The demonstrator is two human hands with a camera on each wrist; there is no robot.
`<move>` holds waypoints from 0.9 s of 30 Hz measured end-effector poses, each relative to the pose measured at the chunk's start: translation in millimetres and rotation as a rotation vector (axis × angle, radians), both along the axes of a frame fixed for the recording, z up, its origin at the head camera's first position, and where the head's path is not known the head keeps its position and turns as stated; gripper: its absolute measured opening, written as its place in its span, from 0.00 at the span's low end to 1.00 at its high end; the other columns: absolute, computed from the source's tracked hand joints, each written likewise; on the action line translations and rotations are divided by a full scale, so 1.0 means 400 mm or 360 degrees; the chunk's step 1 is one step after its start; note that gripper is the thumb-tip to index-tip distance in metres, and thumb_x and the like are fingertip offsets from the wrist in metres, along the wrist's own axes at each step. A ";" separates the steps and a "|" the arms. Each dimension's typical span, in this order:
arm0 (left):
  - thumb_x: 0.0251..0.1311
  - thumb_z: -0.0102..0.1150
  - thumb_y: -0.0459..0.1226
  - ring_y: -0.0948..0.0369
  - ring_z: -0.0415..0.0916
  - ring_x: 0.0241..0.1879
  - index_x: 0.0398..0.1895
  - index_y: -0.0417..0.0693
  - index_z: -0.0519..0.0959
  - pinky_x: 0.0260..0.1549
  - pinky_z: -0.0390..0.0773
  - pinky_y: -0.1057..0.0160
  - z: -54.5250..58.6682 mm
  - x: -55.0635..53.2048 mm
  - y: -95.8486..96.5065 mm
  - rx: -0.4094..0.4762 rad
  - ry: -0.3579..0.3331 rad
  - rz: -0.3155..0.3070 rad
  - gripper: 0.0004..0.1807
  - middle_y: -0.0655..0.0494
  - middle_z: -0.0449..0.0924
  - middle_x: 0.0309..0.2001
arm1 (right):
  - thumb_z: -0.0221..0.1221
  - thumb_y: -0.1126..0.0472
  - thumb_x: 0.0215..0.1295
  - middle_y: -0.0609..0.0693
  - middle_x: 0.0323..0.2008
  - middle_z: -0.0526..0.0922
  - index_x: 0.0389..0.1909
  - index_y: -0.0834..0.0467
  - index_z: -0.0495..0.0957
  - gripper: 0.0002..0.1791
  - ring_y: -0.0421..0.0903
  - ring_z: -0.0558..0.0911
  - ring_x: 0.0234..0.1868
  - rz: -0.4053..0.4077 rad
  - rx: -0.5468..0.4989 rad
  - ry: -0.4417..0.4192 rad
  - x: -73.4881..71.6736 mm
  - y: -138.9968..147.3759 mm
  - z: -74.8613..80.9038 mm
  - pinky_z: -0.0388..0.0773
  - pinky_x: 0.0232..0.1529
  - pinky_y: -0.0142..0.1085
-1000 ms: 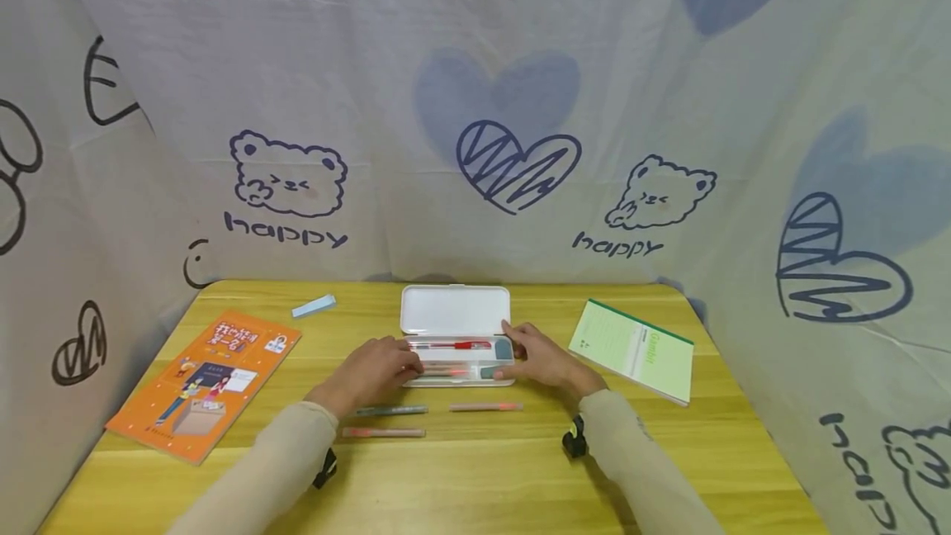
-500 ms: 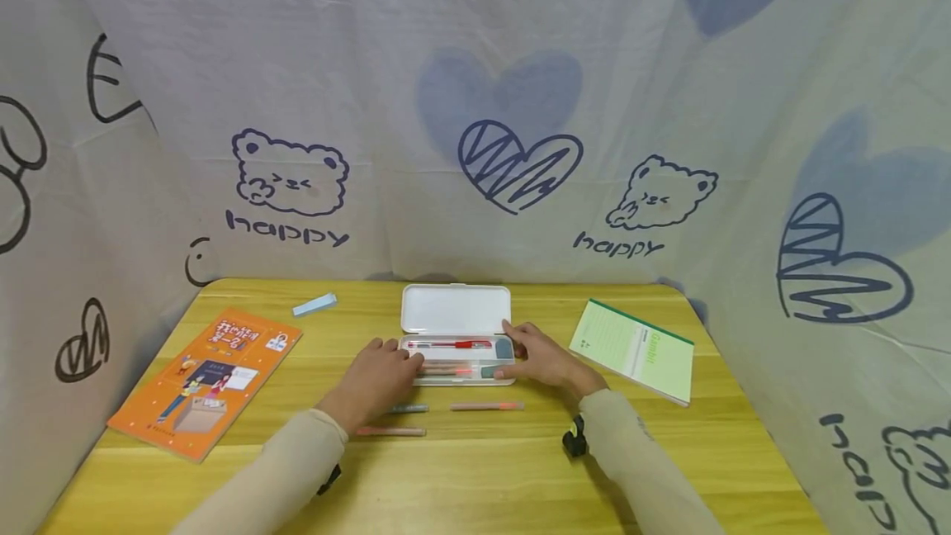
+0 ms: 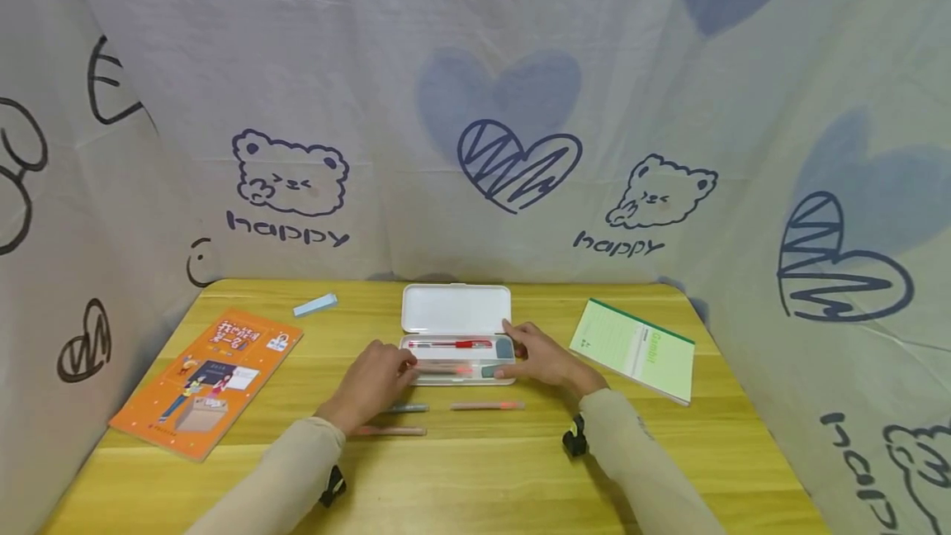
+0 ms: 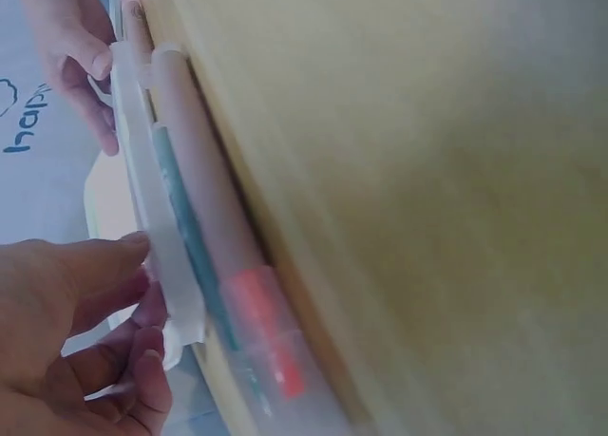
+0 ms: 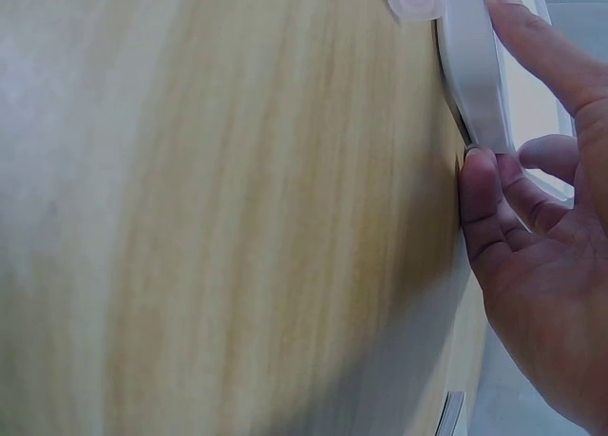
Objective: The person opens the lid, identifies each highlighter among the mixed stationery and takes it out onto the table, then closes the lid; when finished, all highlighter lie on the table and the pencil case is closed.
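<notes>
A white pencil case lies with its lid raised in the head view. Inside are a red pen, a pinkish pen in the front compartment, and dark green blocks at the right end. My left hand is at the case's left end; in the left wrist view its thumb meets the front rim while its fingers curl by the corner. My right hand grips the right end, thumb on the front rim and fingers at the side. Pinkish pens and a green pen lie in front.
An orange book lies on the left of the wooden table, with a light blue strip-shaped item behind it. To the right is a green notebook. A printed curtain stands round the table.
My left hand has drawn back from inside the front compartment to the case's left end, now covering more of the pens in front. My right hand has stayed in place.
</notes>
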State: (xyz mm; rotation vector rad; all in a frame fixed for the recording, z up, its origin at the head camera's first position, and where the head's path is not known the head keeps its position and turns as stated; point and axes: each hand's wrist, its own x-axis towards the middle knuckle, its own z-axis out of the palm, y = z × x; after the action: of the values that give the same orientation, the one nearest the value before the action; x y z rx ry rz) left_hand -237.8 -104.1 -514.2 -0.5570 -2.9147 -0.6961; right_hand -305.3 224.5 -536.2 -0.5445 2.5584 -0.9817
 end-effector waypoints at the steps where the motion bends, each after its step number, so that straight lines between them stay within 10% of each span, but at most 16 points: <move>1: 0.69 0.73 0.36 0.58 0.76 0.37 0.41 0.43 0.91 0.42 0.81 0.55 -0.004 -0.001 -0.001 0.0023 -0.0006 0.0019 0.05 0.54 0.90 0.35 | 0.75 0.43 0.68 0.55 0.59 0.70 0.89 0.53 0.50 0.59 0.48 0.71 0.56 0.0001 -0.0007 -0.0004 -0.001 -0.001 0.000 0.71 0.58 0.44; 27: 0.68 0.75 0.36 0.60 0.76 0.37 0.38 0.46 0.90 0.42 0.80 0.57 -0.018 -0.015 -0.025 0.0068 0.0082 -0.0028 0.03 0.57 0.88 0.34 | 0.76 0.44 0.67 0.55 0.59 0.71 0.89 0.54 0.50 0.59 0.49 0.71 0.55 -0.0001 0.0021 0.0002 -0.002 -0.002 -0.002 0.71 0.59 0.44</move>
State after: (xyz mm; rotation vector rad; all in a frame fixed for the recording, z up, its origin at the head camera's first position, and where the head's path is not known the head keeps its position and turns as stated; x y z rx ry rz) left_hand -243.7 -114.2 -521.4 -0.5879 -2.8438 -0.7328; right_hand -306.2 223.7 -536.9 -0.5407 2.5649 -0.9643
